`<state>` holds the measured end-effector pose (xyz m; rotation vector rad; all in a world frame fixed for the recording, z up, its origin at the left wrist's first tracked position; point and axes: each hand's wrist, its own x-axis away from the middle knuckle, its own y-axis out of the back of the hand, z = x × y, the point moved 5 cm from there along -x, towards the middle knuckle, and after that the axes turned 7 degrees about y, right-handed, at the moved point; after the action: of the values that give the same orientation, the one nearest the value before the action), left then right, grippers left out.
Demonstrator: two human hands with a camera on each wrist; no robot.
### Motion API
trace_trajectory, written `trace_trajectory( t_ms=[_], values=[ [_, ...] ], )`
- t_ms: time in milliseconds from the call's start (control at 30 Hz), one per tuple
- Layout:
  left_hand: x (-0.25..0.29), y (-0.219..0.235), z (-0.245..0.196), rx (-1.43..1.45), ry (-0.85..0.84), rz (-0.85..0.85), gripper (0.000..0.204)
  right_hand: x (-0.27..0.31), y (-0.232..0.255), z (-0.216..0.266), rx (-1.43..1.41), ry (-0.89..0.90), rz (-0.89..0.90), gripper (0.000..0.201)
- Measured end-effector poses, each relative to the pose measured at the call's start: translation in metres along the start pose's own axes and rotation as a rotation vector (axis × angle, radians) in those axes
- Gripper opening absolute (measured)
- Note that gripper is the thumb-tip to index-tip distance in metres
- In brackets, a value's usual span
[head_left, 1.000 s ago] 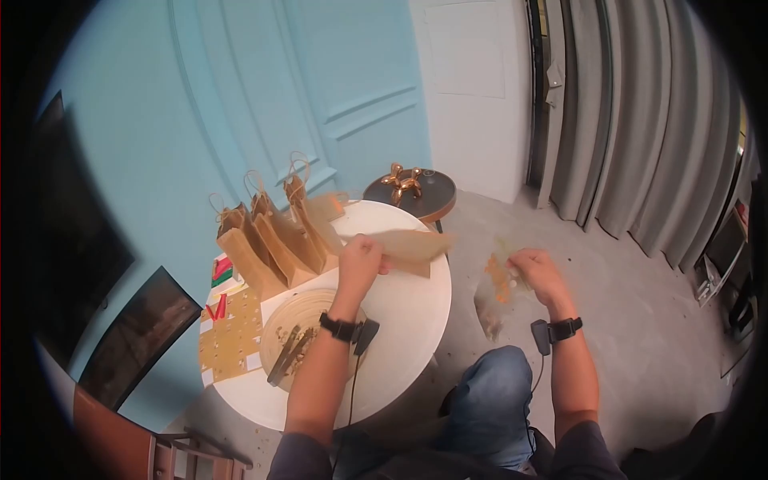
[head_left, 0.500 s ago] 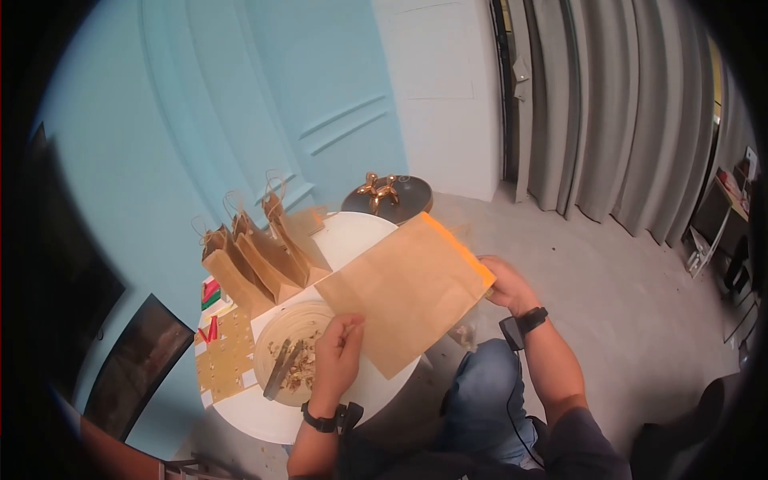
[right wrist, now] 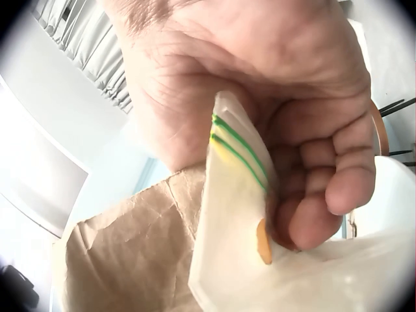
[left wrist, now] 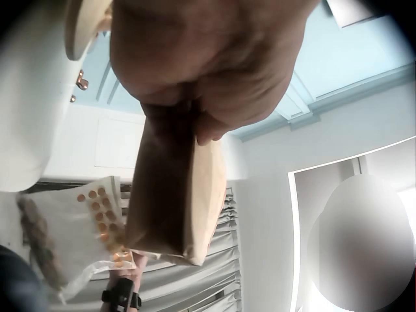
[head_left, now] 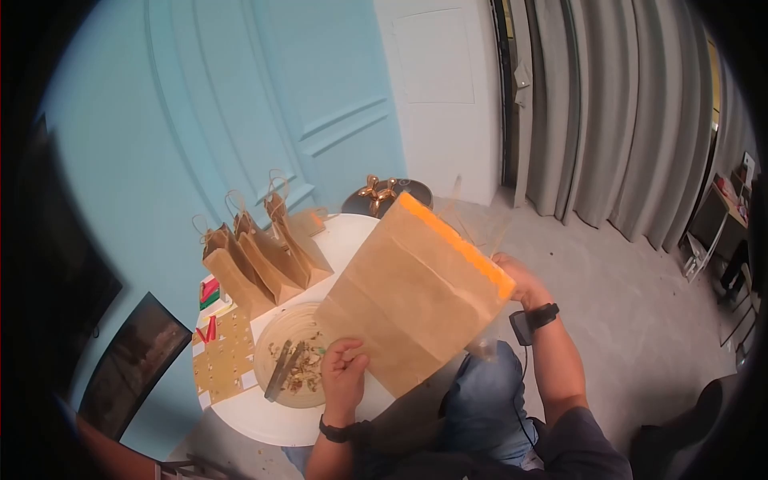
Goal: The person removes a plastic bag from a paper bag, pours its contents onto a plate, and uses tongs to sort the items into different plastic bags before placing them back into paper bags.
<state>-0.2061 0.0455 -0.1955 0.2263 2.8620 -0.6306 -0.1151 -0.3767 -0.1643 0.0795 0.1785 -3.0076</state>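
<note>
My left hand (head_left: 344, 372) pinches the lower end of a brown paper bag (head_left: 416, 292), which is held tilted over the table's right edge. An orange band and thin twine handles mark its far upper end. At that end, my right hand (head_left: 522, 286) pinches a clear zip bag (right wrist: 227, 227) between thumb and fingers; its green and yellow seal lines show in the right wrist view. Orange dots and dark contents in the zip bag (left wrist: 71, 234) appear in the left wrist view. The paper bag mostly hides it in the head view.
Several upright paper bags (head_left: 260, 264) stand at the back of the round white table (head_left: 264, 424). Tongs (head_left: 283, 372) lie on a round tray (head_left: 300, 314) with small food bits. A gold patterned sheet (head_left: 224, 360) is at left. A side table (head_left: 412, 190) carries a copper balloon dog (head_left: 379, 192).
The paper bag has swung from a thin edge-on view to its broad side facing me and tilted further up. My right hand, holding the zip bag, has come to the paper bag's orange-banded end.
</note>
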Motion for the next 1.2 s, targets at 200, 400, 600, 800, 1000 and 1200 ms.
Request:
trace_trajectory(
  t_ms=[200,400,600,800,1000,1200],
  values=[
    [0.002,-0.006,-0.002,-0.516,0.147,-0.002,0.041,0.035,-0.032,0.088,0.39,0.182,-0.096,0.028],
    [0.006,-0.109,-0.106,-1.101,-0.683,0.116,0.045,0.055,-0.092,0.139,0.755,0.233,-0.057,0.034],
    [-0.011,-0.192,-0.132,-1.055,-0.548,0.398,0.051,0.06,-0.121,0.147,0.856,0.292,-0.07,0.039],
    [-0.023,-0.145,-0.125,-1.434,-0.488,0.333,0.03,0.067,-0.103,0.152,0.926,0.273,-0.192,0.041],
    [-0.001,-0.144,-0.146,-1.483,-0.525,0.313,0.021,0.063,-0.102,0.141,0.983,0.228,-0.144,0.044],
    [0.006,-0.145,-0.147,-1.441,-0.548,0.372,0.03,0.064,-0.115,0.146,1.008,0.185,-0.052,0.051]
  ],
)
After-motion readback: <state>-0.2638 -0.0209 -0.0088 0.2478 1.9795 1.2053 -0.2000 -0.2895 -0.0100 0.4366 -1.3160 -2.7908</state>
